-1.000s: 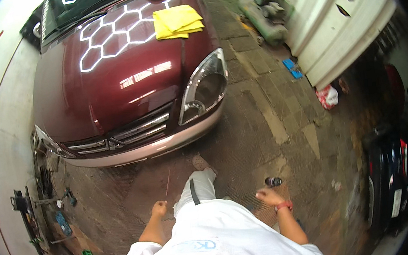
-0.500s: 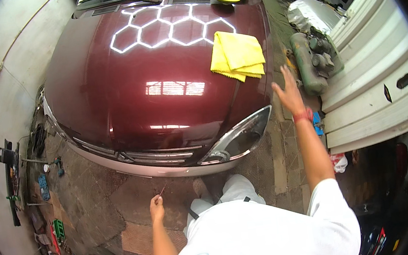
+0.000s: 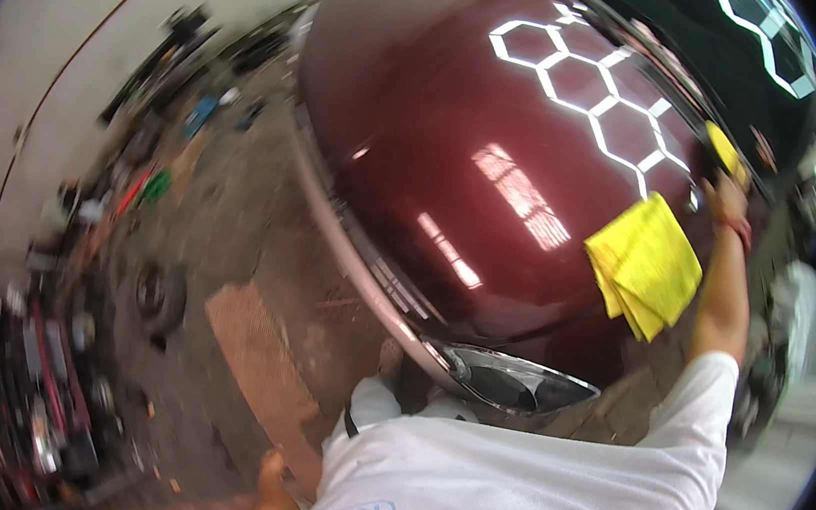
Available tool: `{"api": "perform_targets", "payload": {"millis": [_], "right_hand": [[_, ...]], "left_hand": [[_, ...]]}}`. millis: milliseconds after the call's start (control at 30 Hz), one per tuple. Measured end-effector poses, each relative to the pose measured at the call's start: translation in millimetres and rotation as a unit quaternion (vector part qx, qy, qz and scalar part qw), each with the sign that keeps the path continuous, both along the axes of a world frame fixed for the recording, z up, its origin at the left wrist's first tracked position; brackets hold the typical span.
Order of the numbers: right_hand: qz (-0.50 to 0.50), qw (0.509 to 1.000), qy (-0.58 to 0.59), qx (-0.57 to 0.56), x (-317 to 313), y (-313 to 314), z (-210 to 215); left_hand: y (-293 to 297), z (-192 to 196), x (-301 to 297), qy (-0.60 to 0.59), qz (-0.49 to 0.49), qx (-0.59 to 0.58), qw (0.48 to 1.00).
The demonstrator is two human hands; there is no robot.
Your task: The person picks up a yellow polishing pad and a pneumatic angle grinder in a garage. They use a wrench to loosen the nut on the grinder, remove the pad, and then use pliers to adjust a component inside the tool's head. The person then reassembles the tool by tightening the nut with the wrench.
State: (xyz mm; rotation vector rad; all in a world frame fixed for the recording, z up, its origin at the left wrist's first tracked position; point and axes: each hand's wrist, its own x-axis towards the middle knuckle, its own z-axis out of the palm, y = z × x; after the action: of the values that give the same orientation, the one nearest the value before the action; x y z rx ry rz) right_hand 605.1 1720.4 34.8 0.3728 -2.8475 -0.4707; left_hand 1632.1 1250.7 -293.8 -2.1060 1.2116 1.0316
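At the far right corner of a dark red car's hood (image 3: 436, 151), my right hand (image 3: 727, 200) reaches up to a round yellow pad with a dark back (image 3: 724, 150). Its fingers close round the pad's near side; their tips are partly hidden. A folded yellow cloth (image 3: 646, 263) lies on the hood, left of my right forearm. Low over the floor at my left side, my left hand (image 3: 270, 469) is curled and blurred. What it holds cannot be made out.
A headlight (image 3: 518, 378) and the front bumper (image 3: 345, 232) curve close before my legs. On the floor at left are a wheel (image 3: 161, 293), a flat brown board (image 3: 259, 363) and scattered tools. A silvery covered object (image 3: 802, 316) stands at right.
My view has turned, so the car now slants to the right. My right hand has gone from empty beside the hood to the yellow pad. The thin reddish stick in my left hand no longer shows.
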Motion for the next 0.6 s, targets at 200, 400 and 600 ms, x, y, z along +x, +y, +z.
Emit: {"api": "perform_targets", "payload": {"millis": [200, 400, 600], "right_hand": [[0.032, 0.996, 0.082, 0.006, -52.0, 32.1, -50.2], [-0.001, 0.996, 0.088, 0.029, -22.9, -4.5, -49.1], [0.162, 0.956, 0.244, 0.010, 77.7, -77.9, -8.5]], "left_hand": [[94.4, -5.7, 40.1, 0.015, 0.075, -0.062, 0.995], [87.7, 36.0, 1.0, 0.050, 0.016, -0.053, 0.997], [-1.8, 41.4, -24.0, 0.087, 0.006, -0.073, 0.993]]}}
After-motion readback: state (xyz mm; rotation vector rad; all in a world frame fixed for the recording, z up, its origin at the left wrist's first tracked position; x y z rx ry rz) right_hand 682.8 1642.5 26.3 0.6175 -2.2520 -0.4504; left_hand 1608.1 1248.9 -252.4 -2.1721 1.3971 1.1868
